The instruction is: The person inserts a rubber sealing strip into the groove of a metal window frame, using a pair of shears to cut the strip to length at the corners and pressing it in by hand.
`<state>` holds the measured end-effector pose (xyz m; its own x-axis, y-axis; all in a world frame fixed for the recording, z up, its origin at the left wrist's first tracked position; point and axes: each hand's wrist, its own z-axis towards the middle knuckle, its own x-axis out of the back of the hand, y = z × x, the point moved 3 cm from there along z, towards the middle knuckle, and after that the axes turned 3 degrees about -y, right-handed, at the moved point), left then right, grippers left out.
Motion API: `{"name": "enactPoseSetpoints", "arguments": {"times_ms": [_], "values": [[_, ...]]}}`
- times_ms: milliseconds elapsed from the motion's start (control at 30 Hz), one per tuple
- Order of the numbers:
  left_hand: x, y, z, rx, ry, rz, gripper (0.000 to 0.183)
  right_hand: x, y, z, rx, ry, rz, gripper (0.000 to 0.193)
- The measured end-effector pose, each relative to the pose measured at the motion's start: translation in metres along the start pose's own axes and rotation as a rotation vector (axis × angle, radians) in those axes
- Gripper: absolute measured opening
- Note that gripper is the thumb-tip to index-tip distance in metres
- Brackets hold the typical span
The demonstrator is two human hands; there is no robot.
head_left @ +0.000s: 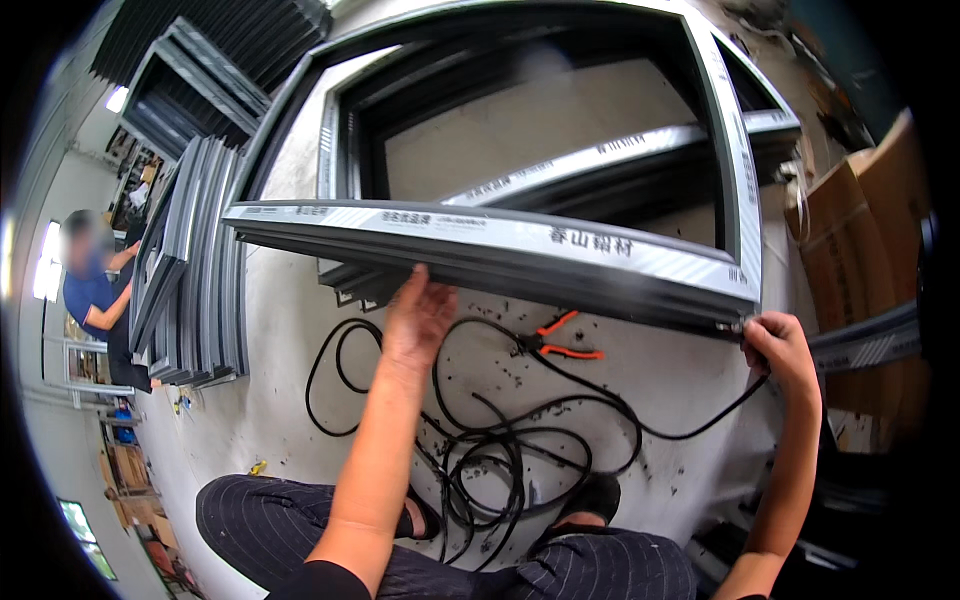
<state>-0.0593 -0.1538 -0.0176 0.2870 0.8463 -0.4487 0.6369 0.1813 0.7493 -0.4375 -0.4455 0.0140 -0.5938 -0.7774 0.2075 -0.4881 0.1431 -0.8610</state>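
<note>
A grey window frame (pixel 480 228) with printed protective film lies tilted on top of other frames, its near edge toward me. My left hand (pixel 420 315) is at the middle of that near edge, fingers curled against its dark underside. At the frame's near right corner, my right hand (pixel 778 348) pinches a long black rubber strip (pixel 690 437) close to the profile. The strip runs down from my fingers and lies in loose coils on the floor between my feet. Orange-handled pliers (pixel 560 340) rest open on the floor beside it.
More frames (pixel 190 270) lean in a stack at the left, with dark profiles (pixel 240 50) behind. A person (pixel 95 290) works beyond them. Cardboard boxes (pixel 860 260) stand at the right, beside a wrapped profile (pixel 870 340). Small black scraps dot the floor (pixel 660 400).
</note>
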Motion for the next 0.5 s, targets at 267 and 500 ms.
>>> {"name": "enactPoseSetpoints", "arguments": {"times_ms": [267,500], "values": [[-0.042,0.072,-0.062,-1.167,0.425,0.754,0.023,-0.013,-0.151,-0.032,0.913,0.601,-0.699,0.013],[-0.134,0.069,-0.033,-1.459,0.398,1.282,0.029,-0.078,-0.159,0.028,1.006,0.151,-0.983,0.033]]}}
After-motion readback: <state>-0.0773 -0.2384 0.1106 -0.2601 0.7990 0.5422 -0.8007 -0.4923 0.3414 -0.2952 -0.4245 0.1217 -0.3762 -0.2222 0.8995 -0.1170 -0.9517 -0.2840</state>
